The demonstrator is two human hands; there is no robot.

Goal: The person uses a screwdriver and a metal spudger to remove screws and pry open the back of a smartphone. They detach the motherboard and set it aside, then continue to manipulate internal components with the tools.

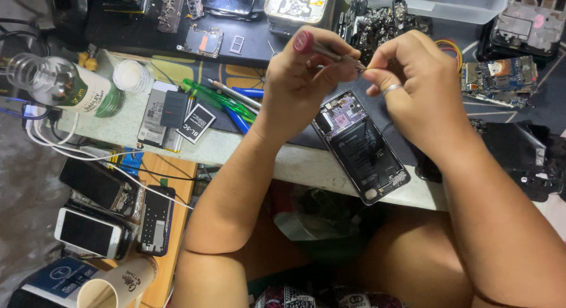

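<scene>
— Where's the screwdriver [321,48]?

— In the left hand [298,78], fingers clenched round its shaft, red cap up, above the opened phone [359,146].

— And the right hand [413,84]?

— Pinching at the screwdriver's tip with thumb and forefinger; whether anything sits between them is too small to tell.

— The phone?

— Flat at the desk's [306,166] front edge, back cover off. Loose batteries [171,113] lie toward the left edge, near a clear bottle [59,84].
</scene>
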